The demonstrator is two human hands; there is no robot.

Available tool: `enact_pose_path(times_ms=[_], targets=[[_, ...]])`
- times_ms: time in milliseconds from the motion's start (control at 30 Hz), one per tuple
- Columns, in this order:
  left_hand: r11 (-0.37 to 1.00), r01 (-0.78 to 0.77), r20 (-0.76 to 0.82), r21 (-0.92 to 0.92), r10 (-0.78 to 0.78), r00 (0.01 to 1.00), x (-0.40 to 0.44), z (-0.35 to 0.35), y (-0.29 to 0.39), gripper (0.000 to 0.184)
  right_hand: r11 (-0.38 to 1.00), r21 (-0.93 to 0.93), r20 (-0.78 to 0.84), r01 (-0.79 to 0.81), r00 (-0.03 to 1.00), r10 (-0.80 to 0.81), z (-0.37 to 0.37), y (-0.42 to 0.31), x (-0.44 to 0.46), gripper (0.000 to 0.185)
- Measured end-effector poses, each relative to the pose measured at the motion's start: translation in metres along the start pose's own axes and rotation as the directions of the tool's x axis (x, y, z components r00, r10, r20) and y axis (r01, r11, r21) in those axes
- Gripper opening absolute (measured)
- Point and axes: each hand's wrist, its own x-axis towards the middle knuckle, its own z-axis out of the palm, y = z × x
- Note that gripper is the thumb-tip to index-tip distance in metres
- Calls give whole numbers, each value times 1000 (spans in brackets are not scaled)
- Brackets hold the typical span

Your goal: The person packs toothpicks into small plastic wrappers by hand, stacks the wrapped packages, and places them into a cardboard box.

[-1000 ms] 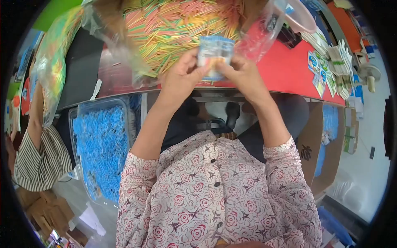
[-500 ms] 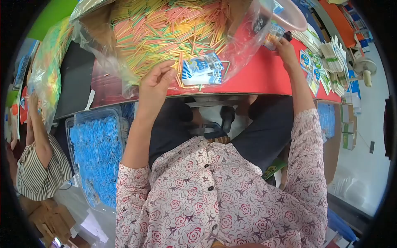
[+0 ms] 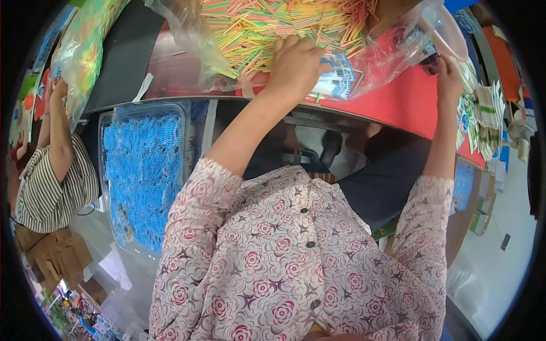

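The packets (image 3: 339, 78) by the counter's (image 3: 401, 108) front edge seemed light, best pinched by corners. The left hand (image 3: 296, 63) beside them and right hand (image 3: 450, 79) near the right end were part-curled, hold unclear.

The table (image 3: 406, 108) shows a smooth, glossy top, bearing smooth, plastic-looking sticks (image 3: 244, 42), glossy film packets (image 3: 339, 79) near its front edge and a crinkled, transparent plastic liner (image 3: 389, 69), with a clear, shiny plastic tub (image 3: 186, 133) below and a matt cloth shirt (image 3: 273, 256) before it.
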Motion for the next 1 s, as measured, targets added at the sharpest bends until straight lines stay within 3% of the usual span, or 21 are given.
enact_pose_path(times_ms=[33,100,167,267,367,400,500,533,633,667,700,767,800,867,900,1000], targets=[[999,13,47,32,-15,999,2,7,1,14,1000,-2,5,-2,1000,2,-3,-23,-15,29],[995,27,141,100,-42,989,5,16,0,13,962,271,93,44,993,-72,6,-83,-56,26],[995,40,155,94,-55,986,8,19,-1,12,906,400,371,-137,928,-24,22,-98,-83,23],[994,68,177,84,-83,981,11,22,0,10,945,290,428,-148,904,10,58,-111,-106,23],[993,72,158,93,-86,984,11,22,1,8,988,16,326,155,933,-152,87,-108,-101,23],[992,74,155,99,-89,984,12,22,0,8,987,22,328,158,932,-157,87,-110,-97,23],[996,-87,-161,6,87,983,12,14,2,7,884,-457,490,98,857,159,77,-147,-83,25],[997,-81,-161,15,82,984,11,11,4,7,887,-450,498,104,854,152,81,-146,-83,25],[985,-162,-229,61,172,958,10,3,13,20,965,-75,564,-250,787,248,93,-127,-81,26],[985,-156,-231,70,168,958,10,2,17,20,967,-71,572,-244,785,240,94,-125,-81,26],[997,-59,-259,-56,42,965,9,2,21,27,944,131,579,-302,796,175,93,-124,-83,26],[941,123,-268,-315,-212,940,9,-1,26,42,771,505,554,-389,830,57,92,-122,-90,26],[942,125,-270,-312,-214,939,8,-6,23,42,770,505,557,-389,829,53,93,-123,-93,26],[562,417,182,-714,-426,886,4,-18,12,53,737,554,563,-387,826,10,93,-123,-99,25],[284,555,422,-782,-414,806,3,-25,8,59,720,577,565,-385,825,-11,92,-124,-102,24],[289,578,433,-763,-437,789,-7,-48,11,46,731,537,611,-420,791,5,91,-140,-118,21]])
